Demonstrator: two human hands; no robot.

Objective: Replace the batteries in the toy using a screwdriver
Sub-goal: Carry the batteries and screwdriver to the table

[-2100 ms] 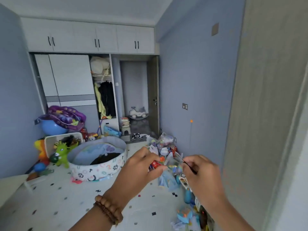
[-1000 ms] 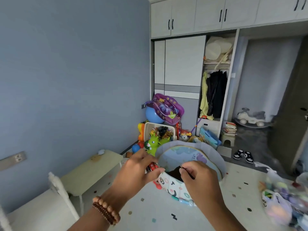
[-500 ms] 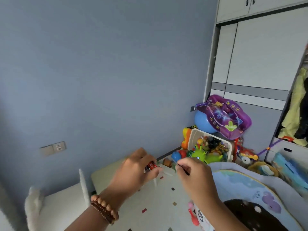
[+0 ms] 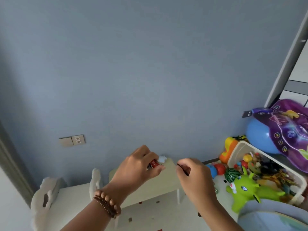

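Above the low pale table, close to the blue wall, grips the red batteries in the left hand, fingers and thumb curled round them, with only a strip of red label on view. Cannot tell how many. With the right hand, pinches a thin dark shaft between thumb and curled fingers. Probably the screwdriver, though hard to confirm from so small a glimpse. Holds both hands near each other, not touching, over the tabletop.

Cannot pick out the toy in question. To the right, a bin of toys and a green toy animal. On the table's far edge, just beyond the left fingertips, a small white thing.

Judging the batteries: small, rigid, smooth, dense for their size, apt to roll or slip out — best taken round the middle of the barrel, both ends left free for the contacts. Judging the shaft: light, stiff, easy to twirl — best taken at the handle end, tip kept bare for the screw.
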